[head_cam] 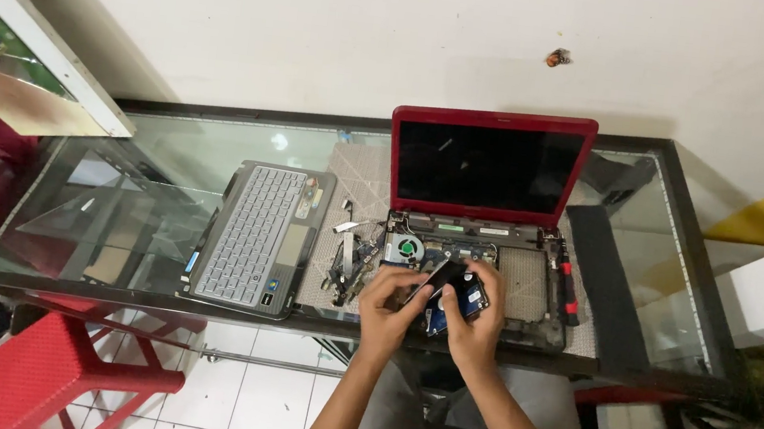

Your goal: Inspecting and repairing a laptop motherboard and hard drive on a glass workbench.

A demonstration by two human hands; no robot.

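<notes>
Here, hands: left hand [389, 299] and right hand [475, 323] jointly grip the flat silver-black hard drive [452, 294], steadying it.
Base: opened red laptop [482, 218] on glass worktop [166, 171], beneath.

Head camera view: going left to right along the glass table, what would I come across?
Red stool in front of the table → detached grey keyboard panel → loose cables and small parts → left hand → hard drive held in both hands → right hand → opened red laptop.
</notes>
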